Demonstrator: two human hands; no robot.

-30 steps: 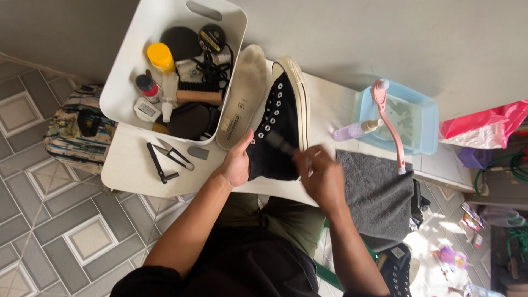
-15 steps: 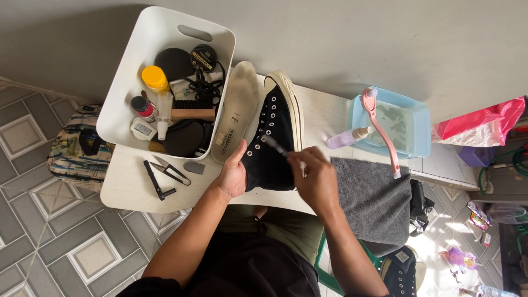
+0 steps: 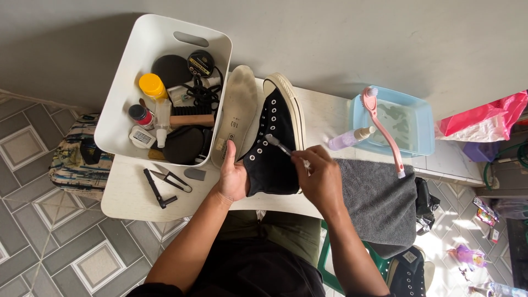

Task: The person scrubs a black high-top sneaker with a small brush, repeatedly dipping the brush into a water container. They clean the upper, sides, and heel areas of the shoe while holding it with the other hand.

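A black high-top sneaker (image 3: 273,143) with a white sole lies on its side on the white table (image 3: 132,195). My left hand (image 3: 233,176) grips the sneaker's ankle end from the left. My right hand (image 3: 318,176) is closed on a small brush (image 3: 278,144), whose bristle head touches the sneaker's eyelet row. A beige insole (image 3: 236,118) lies just left of the sneaker, against the white bin.
A white bin (image 3: 127,96) holds bottles, brushes, tins and black laces. Small black snips (image 3: 165,184) lie in front of it. A grey towel (image 3: 379,201) hangs right of my hand. A blue basin (image 3: 421,129) carries a pink long-handled brush (image 3: 382,129) and a small bottle (image 3: 349,138).
The small brush's head has shifted slightly along the sneaker's eyelets. My left hand keeps its hold. The view has drifted a little.
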